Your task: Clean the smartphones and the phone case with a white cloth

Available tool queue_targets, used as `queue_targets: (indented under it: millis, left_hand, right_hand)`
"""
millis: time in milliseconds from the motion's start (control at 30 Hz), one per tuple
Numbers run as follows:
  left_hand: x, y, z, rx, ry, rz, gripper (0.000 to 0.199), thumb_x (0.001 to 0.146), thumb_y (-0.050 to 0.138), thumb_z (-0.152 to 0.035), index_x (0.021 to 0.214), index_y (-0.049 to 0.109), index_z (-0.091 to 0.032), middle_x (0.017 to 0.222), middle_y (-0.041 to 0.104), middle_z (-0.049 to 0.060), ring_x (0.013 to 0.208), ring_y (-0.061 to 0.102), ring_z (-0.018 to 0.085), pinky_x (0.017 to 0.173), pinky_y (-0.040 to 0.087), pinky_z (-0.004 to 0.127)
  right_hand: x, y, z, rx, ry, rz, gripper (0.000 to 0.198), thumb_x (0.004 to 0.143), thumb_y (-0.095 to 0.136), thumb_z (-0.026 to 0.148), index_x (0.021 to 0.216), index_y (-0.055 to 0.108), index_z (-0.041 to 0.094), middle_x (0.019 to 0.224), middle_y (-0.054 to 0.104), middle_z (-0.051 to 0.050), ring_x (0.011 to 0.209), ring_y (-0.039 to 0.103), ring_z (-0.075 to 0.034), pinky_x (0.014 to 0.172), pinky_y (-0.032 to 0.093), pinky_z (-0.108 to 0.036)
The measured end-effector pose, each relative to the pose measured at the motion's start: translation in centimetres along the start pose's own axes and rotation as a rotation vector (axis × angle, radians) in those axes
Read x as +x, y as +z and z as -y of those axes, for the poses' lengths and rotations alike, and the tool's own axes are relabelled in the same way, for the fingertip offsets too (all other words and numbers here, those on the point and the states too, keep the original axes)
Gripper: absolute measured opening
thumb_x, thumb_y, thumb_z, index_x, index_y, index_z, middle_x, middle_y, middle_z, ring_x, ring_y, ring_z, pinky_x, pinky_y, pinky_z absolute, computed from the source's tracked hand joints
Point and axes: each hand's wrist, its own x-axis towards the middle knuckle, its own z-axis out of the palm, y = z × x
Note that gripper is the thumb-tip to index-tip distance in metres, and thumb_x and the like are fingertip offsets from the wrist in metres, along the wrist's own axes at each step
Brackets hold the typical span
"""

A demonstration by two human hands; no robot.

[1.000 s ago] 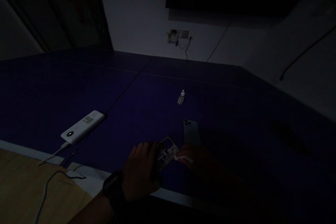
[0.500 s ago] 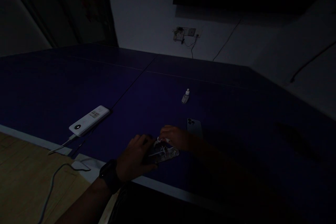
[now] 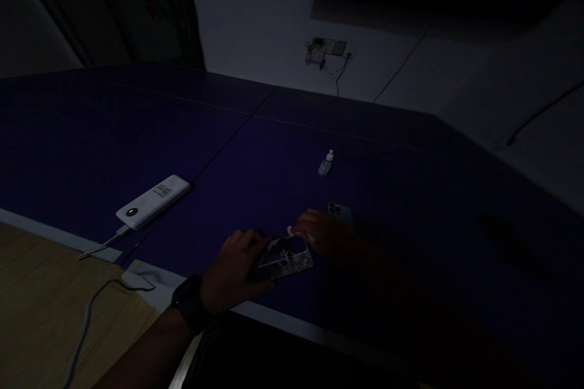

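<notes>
The phone case [image 3: 283,262] is dark, white-patterned, the tabletop [image 3: 255,170] purple-blue.

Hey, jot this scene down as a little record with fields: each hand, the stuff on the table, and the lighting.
Left hand: grip on patterned phone case
Right hand: pinching small white piece, beside the case's camera cutout
Phone: cameras up, partly hidden behind right hand
Bottle: white top, beyond phone
Power bank: white, left side, cable attached
Table: blue
Lighting: dim
</notes>
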Motion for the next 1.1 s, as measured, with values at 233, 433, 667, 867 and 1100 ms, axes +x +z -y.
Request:
queue_targets:
  millis: [233, 433, 667, 867, 1100]
  left_hand:
    - [-0.1, 0.3, 0.2, 0.003, 0.0, -0.013, 0.075, 0.076, 0.081, -0.044, 0.142, 0.05, -0.028, 0.123, 0.059, 0.006, 0.105, 0.052, 0.029, 0.092, 0.044, 0.044]
    - [0.0, 0.3, 0.4, -0.01, 0.026, -0.01, 0.072, 0.079, 0.078, -0.043, 0.143, 0.05, -0.029, 0.124, 0.058, 0.006, 0.106, 0.051, 0.029, 0.093, 0.044, 0.046]
    - [0.1, -0.1, 0.1, 0.0, 0.011, 0.027, 0.073, 0.079, 0.079, -0.039, 0.144, 0.048, -0.03, 0.126, 0.058, 0.006, 0.108, 0.052, 0.029, 0.095, 0.043, 0.045]
    - [0.0, -0.1, 0.2, 0.016, 0.008, 0.026, 0.077, 0.077, 0.081, -0.036, 0.146, 0.046, -0.031, 0.127, 0.058, 0.006, 0.109, 0.052, 0.03, 0.096, 0.043, 0.044]
    - [1.4, -0.5, 0.6, 0.173, -0.073, -0.036, 0.07, 0.082, 0.072, -0.045, 0.143, 0.049, -0.022, 0.125, 0.059, 0.012, 0.109, 0.054, 0.032, 0.094, 0.046, 0.044]
  right_hand:
    - [0.2, 2.0, 3.2, 0.009, 0.012, 0.076, 0.02, 0.092, 0.054, 0.001, 0.095, 0.07, 0.013, 0.091, 0.067, -0.009, 0.083, 0.06, -0.02, 0.076, 0.049, -0.032]
    - [-3.5, 3.1, 3.2, -0.051, -0.004, 0.035, 0.02, 0.095, 0.052, 0.004, 0.094, 0.07, 0.015, 0.089, 0.066, -0.009, 0.084, 0.059, -0.02, 0.074, 0.047, -0.032]
    - [-3.4, 3.2, 2.7, -0.054, -0.101, 0.025, 0.024, 0.098, 0.046, 0.006, 0.097, 0.068, 0.014, 0.088, 0.067, -0.01, 0.081, 0.058, -0.021, 0.072, 0.049, -0.034]
    - [-5.1, 1.1, 1.2, -0.017, 0.085, -0.053, 0.023, 0.094, 0.051, 0.006, 0.099, 0.07, 0.017, 0.095, 0.071, -0.011, 0.089, 0.065, -0.022, 0.082, 0.053, -0.036]
    - [-9.6, -4.9, -1.0, 0.104, 0.658, -0.664, 0.027, 0.095, 0.055, 0.042, 0.091, 0.073, 0.022, 0.096, 0.073, -0.008, 0.088, 0.069, -0.024, 0.08, 0.053, -0.037]
